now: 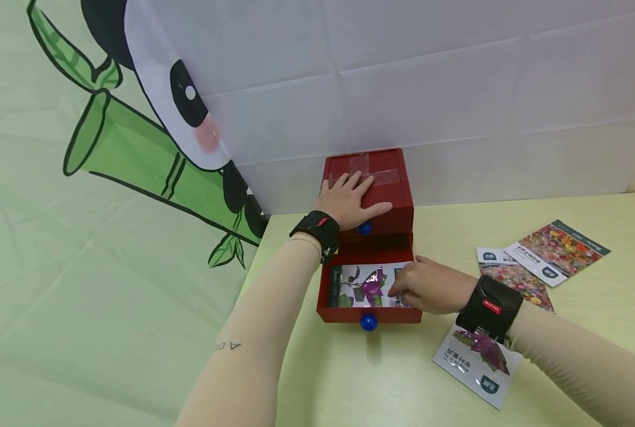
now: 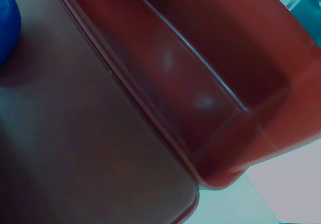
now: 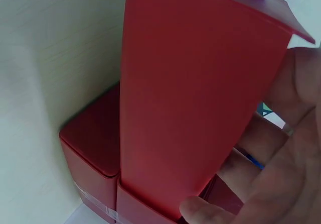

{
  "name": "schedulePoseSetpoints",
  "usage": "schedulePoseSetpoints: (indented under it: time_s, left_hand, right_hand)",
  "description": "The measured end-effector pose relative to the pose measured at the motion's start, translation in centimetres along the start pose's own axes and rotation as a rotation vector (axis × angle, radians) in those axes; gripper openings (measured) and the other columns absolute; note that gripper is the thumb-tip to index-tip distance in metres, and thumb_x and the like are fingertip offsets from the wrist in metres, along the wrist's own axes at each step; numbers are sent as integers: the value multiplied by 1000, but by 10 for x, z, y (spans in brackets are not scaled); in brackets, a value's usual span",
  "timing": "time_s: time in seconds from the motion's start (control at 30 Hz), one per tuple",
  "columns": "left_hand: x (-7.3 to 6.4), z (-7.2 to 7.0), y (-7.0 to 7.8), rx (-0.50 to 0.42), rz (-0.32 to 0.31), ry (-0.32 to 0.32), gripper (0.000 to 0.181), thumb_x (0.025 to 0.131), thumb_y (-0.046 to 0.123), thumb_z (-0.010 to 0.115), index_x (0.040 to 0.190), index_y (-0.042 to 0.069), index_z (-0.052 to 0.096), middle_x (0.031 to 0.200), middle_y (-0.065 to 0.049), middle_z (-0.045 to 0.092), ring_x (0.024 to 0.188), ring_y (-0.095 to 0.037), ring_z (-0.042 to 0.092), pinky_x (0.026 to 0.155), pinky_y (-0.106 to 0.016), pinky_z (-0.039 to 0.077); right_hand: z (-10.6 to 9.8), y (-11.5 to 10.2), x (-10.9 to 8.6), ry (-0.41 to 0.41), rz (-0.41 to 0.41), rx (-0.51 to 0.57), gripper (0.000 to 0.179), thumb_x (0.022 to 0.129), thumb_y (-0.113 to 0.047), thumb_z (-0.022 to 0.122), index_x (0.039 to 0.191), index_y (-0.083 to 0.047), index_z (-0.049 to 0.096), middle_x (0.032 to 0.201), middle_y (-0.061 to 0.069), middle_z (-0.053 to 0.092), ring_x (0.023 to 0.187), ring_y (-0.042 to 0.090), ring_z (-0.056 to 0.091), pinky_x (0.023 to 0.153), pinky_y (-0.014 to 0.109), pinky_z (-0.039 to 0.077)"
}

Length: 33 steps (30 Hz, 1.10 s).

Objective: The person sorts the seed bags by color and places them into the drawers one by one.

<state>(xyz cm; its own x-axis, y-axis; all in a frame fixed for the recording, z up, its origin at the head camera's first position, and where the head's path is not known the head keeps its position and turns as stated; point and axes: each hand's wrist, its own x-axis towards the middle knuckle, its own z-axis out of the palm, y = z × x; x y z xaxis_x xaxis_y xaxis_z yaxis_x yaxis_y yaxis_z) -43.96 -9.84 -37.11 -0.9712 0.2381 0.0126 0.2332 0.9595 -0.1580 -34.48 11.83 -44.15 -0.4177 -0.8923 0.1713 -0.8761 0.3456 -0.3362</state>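
A red box [image 1: 389, 198] with two drawers stands against the back cloth. My left hand [image 1: 347, 201] rests on its top, fingers spread and thumb out toward the front edge. The lower drawer [image 1: 322, 311] is pulled out, and in it lies a seed packet [image 1: 362, 284] with a purple leafy plant printed on it. My right hand [image 1: 429, 286] reaches over the drawer's right side, its fingertips over the packet's right end. In the right wrist view, the thumb is beside the drawer's outer side wall [image 3: 185, 98] while the other fingers pass over the rim.
A similar purple-plant packet [image 1: 472, 367] lies on the table, partly under my right wrist. Farther right, two flower packets overlap, the orange one [image 1: 559, 249] over the pink one [image 1: 517, 281]. Blue knobs mark the upper drawer [image 1: 365, 228] and lower drawer front.
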Motion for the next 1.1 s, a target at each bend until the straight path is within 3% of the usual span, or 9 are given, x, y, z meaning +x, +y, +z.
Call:
schedulePoseSetpoints:
  time_s: [0.27,0.5,0.67,0.83,1.0,1.1]
  left_hand:
    - [4,2,2,-17,-15,7,89,79,85,16,151,33,12,156,0,14,140,-25,11,110,-60,9]
    - [9,3,4,-17,-31,8,89,79,85,16,151,33,11,156,0,14,140,-26,10,110,-60,9]
    - [12,3,6,-24,-37,7,90,78,86,15,151,33,12,156,-1,14,140,-26,11,110,-60,9]
    - [11,-1,8,-33,-36,6,89,79,85,17,151,32,13,156,-2,16,140,-27,12,110,-61,10]
    - [12,-3,6,-35,-44,2,90,79,85,17,151,32,14,156,-2,17,140,-27,12,110,-61,10]
    - [15,-3,8,-27,-49,0,90,78,85,17,151,32,14,156,-1,17,140,-27,12,110,-61,9]
  right_hand:
    - [-3,7,-4,13,9,-8,21,86,-14,65,106,-13,71,100,-3,69,93,16,59,88,42,47]
    - [-19,8,-19,138,35,-4,33,88,-21,66,121,-14,63,118,4,63,108,22,56,90,44,49]
    - [-29,13,-42,250,106,-23,45,89,-26,66,131,-15,53,126,6,57,115,23,52,90,47,49]
    - [-31,24,-71,339,219,-38,46,89,-25,66,131,-13,52,125,6,58,111,22,53,85,47,51]
    - [-25,35,-99,328,298,-59,42,88,-25,67,126,-12,55,117,6,62,93,16,58,76,44,54]
    - [-18,40,-117,280,331,-60,35,88,-28,66,120,-14,59,115,8,62,99,22,56,79,49,52]
